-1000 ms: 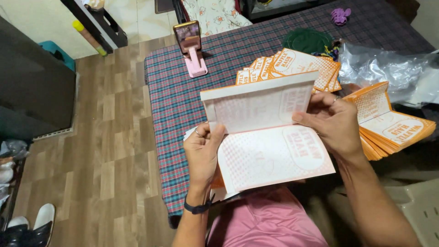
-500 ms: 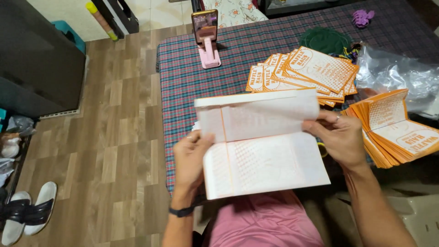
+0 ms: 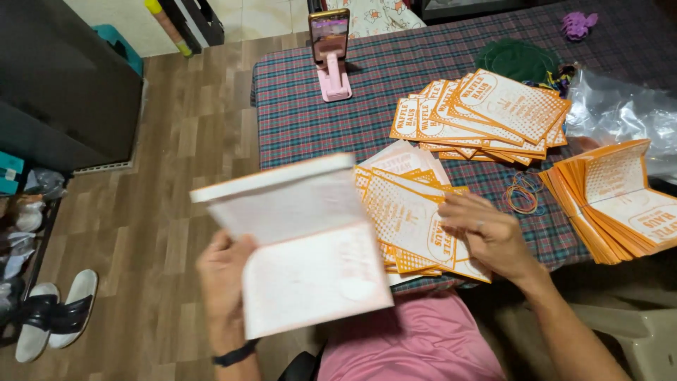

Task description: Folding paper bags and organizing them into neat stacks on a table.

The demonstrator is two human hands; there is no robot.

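My left hand (image 3: 224, 282) holds a thick stack of folded white paper bags (image 3: 300, 243) off the table's left edge, above the wooden floor; the stack is blurred. My right hand (image 3: 493, 236) rests palm down on a fanned pile of orange-and-white printed bags (image 3: 405, 215) at the table's near edge. It grips nothing. A second fanned pile of orange bags (image 3: 486, 113) lies further back. A third stack of orange bags (image 3: 620, 204), half-folded, sits at the right.
The table has a plaid cloth (image 3: 317, 120). A phone on a pink stand (image 3: 330, 53) is at the far left corner. Rubber bands (image 3: 522, 192), a clear plastic bag (image 3: 620, 113) and a dark green cloth (image 3: 518, 60) lie nearby. Slippers (image 3: 53, 314) are on the floor.
My right hand let go of the white stack and dropped onto the orange pile. My left hand swung the white stack leftward, off the table's side. The view shifted right.
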